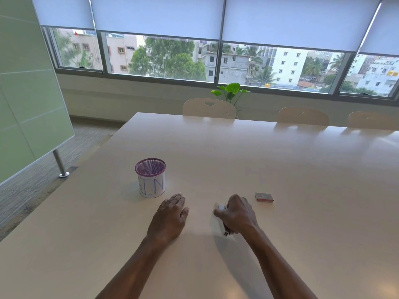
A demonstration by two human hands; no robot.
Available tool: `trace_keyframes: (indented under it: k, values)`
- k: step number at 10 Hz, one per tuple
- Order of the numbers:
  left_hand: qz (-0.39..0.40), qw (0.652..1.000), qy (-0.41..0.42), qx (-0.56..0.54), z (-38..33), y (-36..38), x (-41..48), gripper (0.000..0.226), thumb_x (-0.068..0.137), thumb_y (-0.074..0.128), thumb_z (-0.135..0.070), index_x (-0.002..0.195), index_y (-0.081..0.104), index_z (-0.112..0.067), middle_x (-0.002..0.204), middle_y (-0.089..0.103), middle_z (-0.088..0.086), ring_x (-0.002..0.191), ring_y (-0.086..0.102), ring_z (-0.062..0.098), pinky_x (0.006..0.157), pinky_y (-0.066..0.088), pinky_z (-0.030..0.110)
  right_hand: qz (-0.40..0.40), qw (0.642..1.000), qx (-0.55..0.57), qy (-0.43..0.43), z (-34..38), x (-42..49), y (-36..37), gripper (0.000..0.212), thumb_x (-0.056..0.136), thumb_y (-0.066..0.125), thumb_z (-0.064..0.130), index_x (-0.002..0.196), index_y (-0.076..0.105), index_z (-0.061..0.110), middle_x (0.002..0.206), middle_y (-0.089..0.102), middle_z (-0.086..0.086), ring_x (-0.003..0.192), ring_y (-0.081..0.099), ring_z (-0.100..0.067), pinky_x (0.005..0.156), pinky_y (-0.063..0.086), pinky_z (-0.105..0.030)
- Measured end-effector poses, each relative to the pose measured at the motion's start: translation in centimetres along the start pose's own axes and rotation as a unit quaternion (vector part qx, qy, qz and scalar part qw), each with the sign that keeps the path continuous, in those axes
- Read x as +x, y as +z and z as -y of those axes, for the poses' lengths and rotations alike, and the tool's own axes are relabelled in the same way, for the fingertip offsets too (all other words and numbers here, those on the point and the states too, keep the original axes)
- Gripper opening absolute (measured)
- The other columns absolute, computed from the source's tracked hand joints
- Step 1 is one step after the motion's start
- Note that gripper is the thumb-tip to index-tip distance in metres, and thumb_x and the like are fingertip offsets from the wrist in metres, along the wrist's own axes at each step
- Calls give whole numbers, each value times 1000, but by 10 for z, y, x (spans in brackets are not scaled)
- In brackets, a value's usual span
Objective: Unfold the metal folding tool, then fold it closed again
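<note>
**Rt hand gripping metal tool on table; lt hand flat, idle**

Head view, one frame. Large pale table (269, 160) fills lower field.

Rt hand (237, 214): fingers curled narrow around the metal folding tool (222, 221), knuckles up. Tool mostly hidden under the palm; a pale, blurred end shows at 10 o'clock of the hand, a darker end pokes out at 6–7 o'clock near the wrist. Cannot tell whether tool is folded or open. Tool appears at or just above the tabletop; contact w/ surface not clear.

Lt hand (171, 216): palm down, flat on table, fingers straight and close together, holding nothing. Sits at 9 o'clock of the rt hand, apart from it.

Other items:
- Purple mesh cup (150, 180) w/ white paper wrap, blue handwriting, upright, at 11 o'clock of lt hand, just beyond fingertips, not touching.
- Small red-grey box (264, 197) lying flat at 2 o'clock of rt hand, near, not touching.
- Pale chairs (209, 108) along far table edge, 12 o'clock; green plant (232, 91) behind them by the window.
</note>
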State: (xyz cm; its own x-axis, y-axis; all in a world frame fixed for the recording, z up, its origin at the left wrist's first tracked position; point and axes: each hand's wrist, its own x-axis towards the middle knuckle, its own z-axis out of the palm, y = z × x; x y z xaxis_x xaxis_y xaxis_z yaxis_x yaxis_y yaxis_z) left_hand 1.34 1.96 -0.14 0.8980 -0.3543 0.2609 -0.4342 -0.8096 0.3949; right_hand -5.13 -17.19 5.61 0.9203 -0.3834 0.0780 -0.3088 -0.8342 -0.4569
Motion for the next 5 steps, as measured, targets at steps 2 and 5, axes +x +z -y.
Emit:
trace_keyframes:
  k: [2,5]
  values:
    - [3,1000,-7,0,-1,-1,-1,48,101,39,-35,145,41,-18,157,35,-1,145,28,12,120,17,29,10,1000,-14,-14,5,-7,9,51,70,63,45,51,34,9,50,32,0,49,37,-25,42,26,-26]
    - [-7,1000,-5,-4,0,1,0,48,100,39,-36,145,41,-19,157,35,-2,145,29,12,119,18,29,48,998,-22,-47,9,-14,3,52,78,64,64,65,49,16,72,60,-5,65,58,-25,57,46,-31]
